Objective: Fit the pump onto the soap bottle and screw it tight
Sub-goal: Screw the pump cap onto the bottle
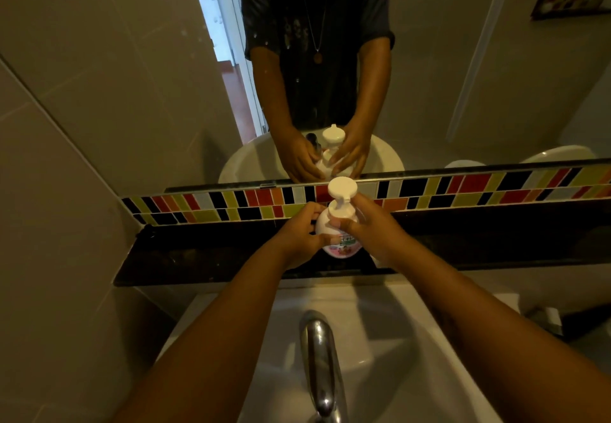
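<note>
Head view over a bathroom washbasin. A white soap bottle (337, 241) with a pink and green label stands upright on the dark shelf (205, 254) that runs across the scene just beyond the white sink (380, 330), below a band of coloured mosaic tiles (463, 191). The white pump (342, 196) sits on top of the bottle, its round flat head uppermost and its collar at the bottle neck; whether the collar is fully threaded cannot be told. The left hand (297, 241) is curled around the left side of the bottle body, fingers closed against it. The right hand (367, 227) grips at the right, with the thumb across the front at the base of the pump collar and the fingers wrapped behind. Both forearms reach in from the near edge, on either side of the chrome tap (319, 366), which rises at the near centre of the sink. The mirror (132, 59) above the tiles reflects the hands, bottle and pump.
</note>
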